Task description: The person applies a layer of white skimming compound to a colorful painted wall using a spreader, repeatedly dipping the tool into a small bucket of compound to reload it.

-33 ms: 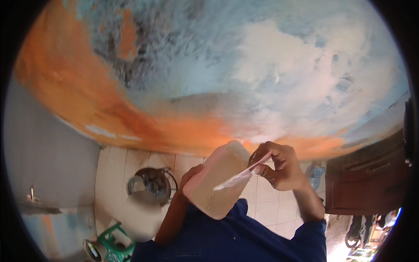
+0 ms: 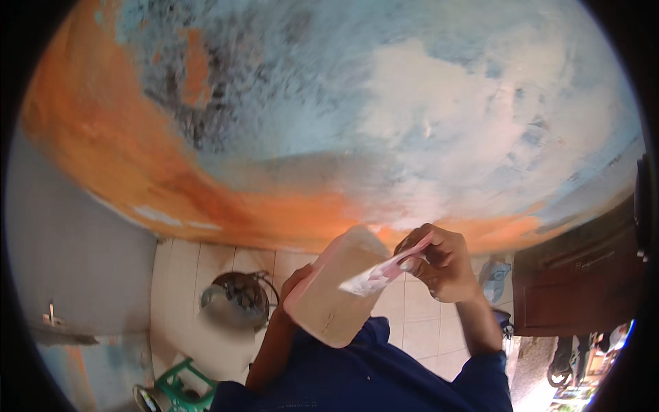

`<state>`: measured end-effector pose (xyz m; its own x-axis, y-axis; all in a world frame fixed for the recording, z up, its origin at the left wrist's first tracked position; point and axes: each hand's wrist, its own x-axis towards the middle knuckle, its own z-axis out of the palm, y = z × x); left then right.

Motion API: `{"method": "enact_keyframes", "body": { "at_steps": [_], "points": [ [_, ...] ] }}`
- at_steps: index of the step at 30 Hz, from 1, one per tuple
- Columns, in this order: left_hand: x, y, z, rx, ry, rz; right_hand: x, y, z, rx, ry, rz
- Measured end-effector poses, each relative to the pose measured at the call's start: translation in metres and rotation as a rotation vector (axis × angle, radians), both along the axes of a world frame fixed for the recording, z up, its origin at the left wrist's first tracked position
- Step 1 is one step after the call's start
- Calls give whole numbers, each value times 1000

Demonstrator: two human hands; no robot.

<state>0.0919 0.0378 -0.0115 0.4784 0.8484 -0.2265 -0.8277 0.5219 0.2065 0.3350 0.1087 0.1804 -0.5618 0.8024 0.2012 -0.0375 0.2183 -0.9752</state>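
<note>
While the right hand (image 2: 443, 264) pinches a thin pink-and-white strip (image 2: 374, 276) between thumb and fingers, the left hand (image 2: 296, 278) grips the left edge of a beige, pink-sided container (image 2: 333, 295), its fingertips hidden. The strip slants over the container's face, both held in front of the dark blue shirt (image 2: 364, 378). Beyond lies a tiled floor (image 2: 422, 302) bearing a dark round vessel (image 2: 237, 299) and a green stool (image 2: 185, 381). A wall (image 2: 274, 172) mottled orange, blue and white rises ahead.

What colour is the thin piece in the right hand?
White and pink: the thin piece in the right hand, shown best in the head view.
</note>
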Motion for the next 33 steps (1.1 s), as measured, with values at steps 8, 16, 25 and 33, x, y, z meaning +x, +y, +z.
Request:
{"method": "enact_keyframes", "body": {
  "at_steps": [8, 16, 25, 33],
  "points": [
    [-24, -15, -6, 69, -12, 136, 15, -5, -29, -548, 916, -596],
    [-50, -28, -6, 121, -53, 63, 92, 31, -8, 215, 910, -1228],
    [-53, -27, -7, 126, -50, -37, 118, 111, 17, 991, 102, -1855],
    [-63, -21, -17, 116, -274, -294, 42, 149, -6, 1097, -264, -1691]
  ]
}}
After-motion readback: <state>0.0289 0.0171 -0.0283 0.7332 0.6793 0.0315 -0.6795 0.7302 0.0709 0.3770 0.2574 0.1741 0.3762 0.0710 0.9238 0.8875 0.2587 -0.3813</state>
